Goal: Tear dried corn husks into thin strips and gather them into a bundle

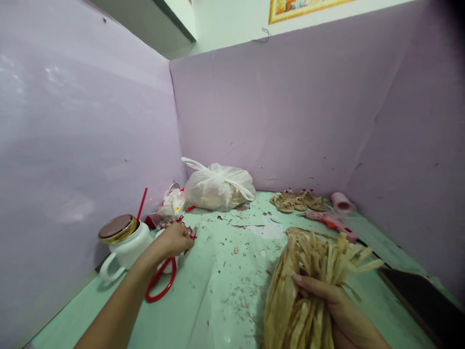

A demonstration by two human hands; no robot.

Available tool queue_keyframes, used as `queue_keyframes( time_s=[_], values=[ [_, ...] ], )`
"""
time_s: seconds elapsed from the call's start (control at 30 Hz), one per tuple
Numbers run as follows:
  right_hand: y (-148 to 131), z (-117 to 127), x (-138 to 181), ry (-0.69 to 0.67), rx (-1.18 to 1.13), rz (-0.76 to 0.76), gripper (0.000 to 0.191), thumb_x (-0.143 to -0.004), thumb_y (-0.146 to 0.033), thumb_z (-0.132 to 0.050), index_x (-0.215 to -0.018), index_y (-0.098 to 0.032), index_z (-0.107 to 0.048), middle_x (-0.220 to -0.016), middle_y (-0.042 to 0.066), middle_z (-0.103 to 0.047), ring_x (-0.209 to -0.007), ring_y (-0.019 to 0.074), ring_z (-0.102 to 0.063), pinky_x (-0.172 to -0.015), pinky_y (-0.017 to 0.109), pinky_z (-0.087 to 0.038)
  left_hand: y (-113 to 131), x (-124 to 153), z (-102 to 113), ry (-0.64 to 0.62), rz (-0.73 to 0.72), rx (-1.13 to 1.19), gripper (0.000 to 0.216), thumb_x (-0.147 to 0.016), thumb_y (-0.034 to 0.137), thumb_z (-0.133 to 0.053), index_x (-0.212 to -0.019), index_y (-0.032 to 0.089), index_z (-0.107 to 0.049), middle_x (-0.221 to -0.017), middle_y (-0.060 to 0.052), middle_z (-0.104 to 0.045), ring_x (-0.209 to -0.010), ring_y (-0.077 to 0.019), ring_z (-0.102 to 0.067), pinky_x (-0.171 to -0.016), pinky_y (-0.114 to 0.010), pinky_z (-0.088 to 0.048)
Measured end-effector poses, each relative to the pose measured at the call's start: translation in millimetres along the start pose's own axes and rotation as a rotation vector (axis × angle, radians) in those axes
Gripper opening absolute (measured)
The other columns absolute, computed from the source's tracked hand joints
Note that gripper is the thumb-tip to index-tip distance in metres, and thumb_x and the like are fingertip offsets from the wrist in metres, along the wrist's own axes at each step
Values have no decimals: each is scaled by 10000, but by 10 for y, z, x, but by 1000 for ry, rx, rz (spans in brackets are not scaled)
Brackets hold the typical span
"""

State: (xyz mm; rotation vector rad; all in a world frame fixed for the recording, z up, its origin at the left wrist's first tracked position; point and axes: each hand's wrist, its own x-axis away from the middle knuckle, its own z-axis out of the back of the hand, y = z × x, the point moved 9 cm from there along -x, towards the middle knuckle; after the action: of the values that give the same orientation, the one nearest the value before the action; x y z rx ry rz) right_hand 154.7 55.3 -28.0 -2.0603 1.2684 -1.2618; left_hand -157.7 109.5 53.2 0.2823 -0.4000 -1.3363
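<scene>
In the head view, my right hand (332, 303) is closed around a bundle of dried tan plant strips (281, 300) at the lower right. Its thumb lies across the strips, and their loose ends fan out to the right. Farther left, my left hand (176, 240) reaches down to the table with its fingers curled together. What they pinch is hidden. A red loop handle (162, 295), like that of scissors, sticks out below this hand. Beside the fingertips lie small dark red bits of trim (191, 230).
A white mug (131, 247) with a gold-rimmed lid stands left. At the back is a knotted white plastic bag (220, 186). Woven tan pieces (296, 201), a pink glue gun (332, 224) and a pink roll (342, 202) lie right, near a dark flat object (421, 300). Lilac walls enclose the table.
</scene>
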Motion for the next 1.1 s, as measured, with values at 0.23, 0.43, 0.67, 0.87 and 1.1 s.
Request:
queue_keyframes(
  time_s=[0.23, 0.43, 0.67, 0.87, 1.1],
  values=[
    [0, -1, 1, 8, 3, -5, 111, -566, -188, -728, -518, -148, -636, -484, 12, -640, -459, 157, -593, -504, 266, -476, 41, 48, 375, 201, -75, 232, 385, -776, 456, -335, -776, 152, -571, -619, -26, -587, -487, -115, -486, -482, -227, -367],
    [8, -24, 27, -8, -1, -23, 132, -578, -198, -722, -495, -151, -629, -473, 11, -639, -444, 150, -589, -490, 257, -476, -15, -190, 41, 207, 1, -26, 252, -572, 312, -611, -767, 154, -628, -800, -140, -658, -772, -272, -590, -624, -312, -394],
    [24, 12, -23, -29, 8, -26, 136, -600, -199, -715, -501, -146, -638, -496, 18, -649, -468, 155, -601, -514, 262, -477, 136, -197, -87, 141, -37, -122, 73, -582, 182, -546, -556, 186, -614, -704, -75, -663, -771, -241, -598, -650, -300, -404],
    [6, -9, -35, -30, -14, 1, 160, -585, -205, -720, -470, -144, -627, -479, 18, -640, -457, 148, -592, -504, 249, -472, 827, 195, 336, 281, -398, 278, 60, -610, 171, -547, -610, 191, -603, -1227, -38, -507, -1126, -222, -438, -859, -314, -382],
    [-73, -46, 11, -10, -65, 80, 156, -531, -198, -746, -661, -129, -694, -606, 45, -700, -574, 196, -640, -623, 310, -505, 1309, 262, -429, -250, -367, 993, 85, -579, 194, -575, -614, 157, -507, -587, 4, -580, -552, -125, -528, -577, -264, -406]
  ],
)
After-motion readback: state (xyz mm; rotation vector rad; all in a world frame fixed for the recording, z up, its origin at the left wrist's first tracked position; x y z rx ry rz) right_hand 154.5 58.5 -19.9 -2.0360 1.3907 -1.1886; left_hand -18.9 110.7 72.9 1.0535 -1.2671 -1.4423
